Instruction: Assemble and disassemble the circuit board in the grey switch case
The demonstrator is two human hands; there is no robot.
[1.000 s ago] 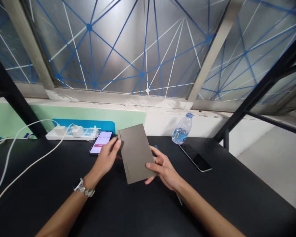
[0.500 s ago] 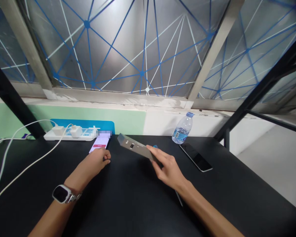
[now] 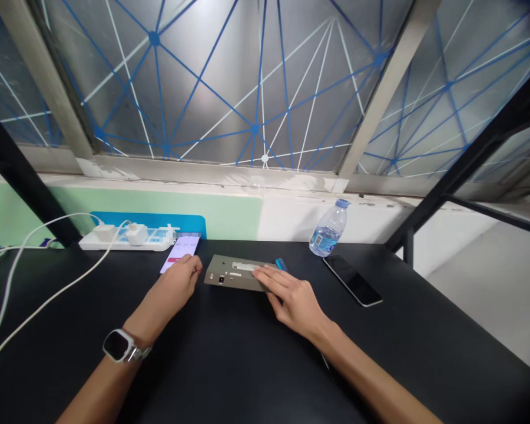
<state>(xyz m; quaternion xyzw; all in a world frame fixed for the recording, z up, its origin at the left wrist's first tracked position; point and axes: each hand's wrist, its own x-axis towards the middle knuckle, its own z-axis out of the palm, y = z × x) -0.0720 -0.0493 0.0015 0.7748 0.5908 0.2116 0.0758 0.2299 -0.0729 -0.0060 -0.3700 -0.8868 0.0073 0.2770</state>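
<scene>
A flat grey-brown booklet or case (image 3: 232, 274) lies on the black table (image 3: 229, 365). My right hand (image 3: 291, 300) rests on its right part with fingers stretched flat. My left hand (image 3: 174, 288), a watch on its wrist, lies on the table just left of the booklet with its fingers loosely curled, touching the near end of a lit phone (image 3: 181, 252). A blue pen tip (image 3: 281, 264) shows behind my right fingers.
A dark phone (image 3: 352, 280) and a water bottle (image 3: 329, 229) lie at the back right. A white power strip (image 3: 126, 238) with chargers and white cables (image 3: 35, 277) runs along the back left. Black frame posts stand at both sides; the table edge drops off on the right.
The booklet, held up in both hands a second ago, was lowered by my right hand and now lies flat on the table. My left hand let go and moved to the lit phone.
</scene>
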